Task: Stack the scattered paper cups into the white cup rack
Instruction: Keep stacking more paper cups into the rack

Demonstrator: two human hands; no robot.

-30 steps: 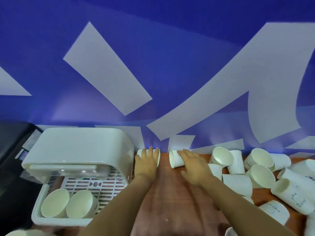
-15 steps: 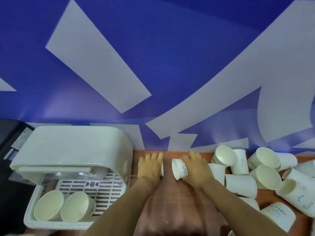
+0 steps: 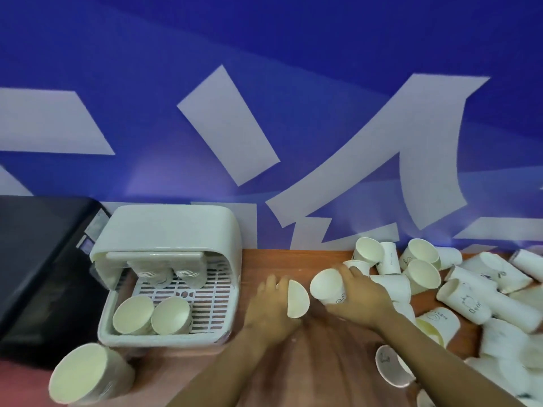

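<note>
Gathering is the step in hand: your left hand (image 3: pixel 271 306) curls round one cup (image 3: pixel 297 299), your right hand (image 3: pixel 357 295) wraps another cup (image 3: pixel 326 286), mouths facing each other just apart. Next, nest the two, then carry them left to the rack (image 3: pixel 167 340) (two stacks already lie in its tray). Bare table (image 3: pixel 264 259) between rack and hands gives room; mind the rack's low hood and right wall. Loose cups (image 3: pixel 470 298) crowd your right.

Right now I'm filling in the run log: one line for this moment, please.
left hand: holds paper cup | right hand: grips another cup | cup rack: open, cup stacks inside | scattered cups: right of hands
</note>
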